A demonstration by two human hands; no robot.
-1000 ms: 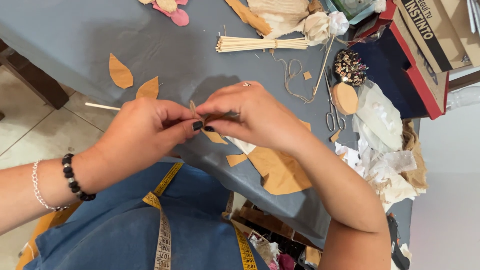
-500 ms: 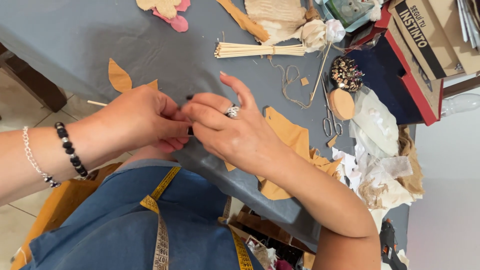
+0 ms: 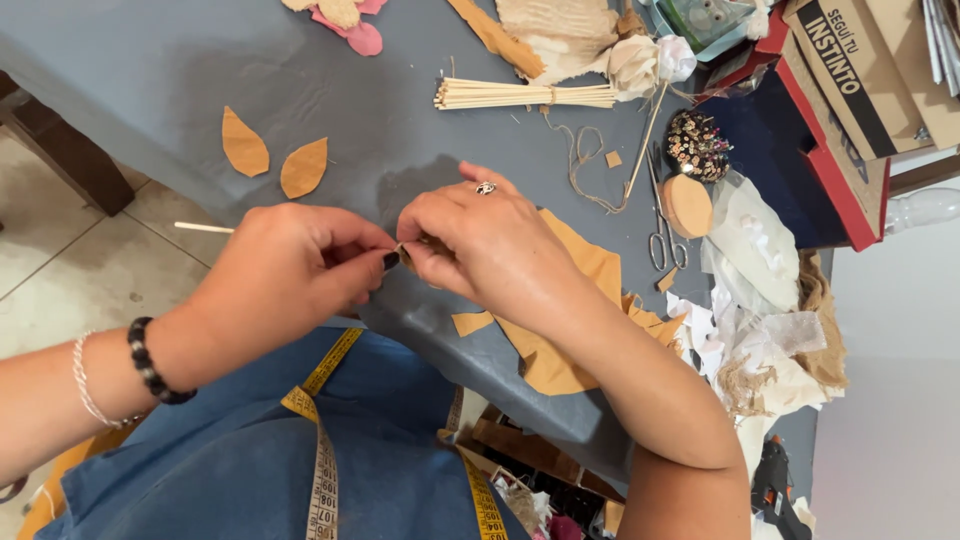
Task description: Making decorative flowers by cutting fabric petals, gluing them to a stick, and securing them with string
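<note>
Tan scrap (image 3: 408, 252), small and mostly hidden, sits pinched between both grips: left hand (image 3: 290, 270) and right hand (image 3: 480, 245) meet fingertip to fingertip above the grey counter (image 3: 150, 90). Two tan leaf cutouts (image 3: 272, 155) lie beyond the left grip.

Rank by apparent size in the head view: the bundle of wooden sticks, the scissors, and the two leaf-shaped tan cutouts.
1. bundle of wooden sticks, longest.
2. scissors, shorter and thinner.
3. The two leaf-shaped tan cutouts look about alike; I won't rank one over the other.

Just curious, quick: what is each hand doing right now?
Left hand: fingers pinched shut on a small tan piece.
Right hand: pinched shut on the same piece.
</note>
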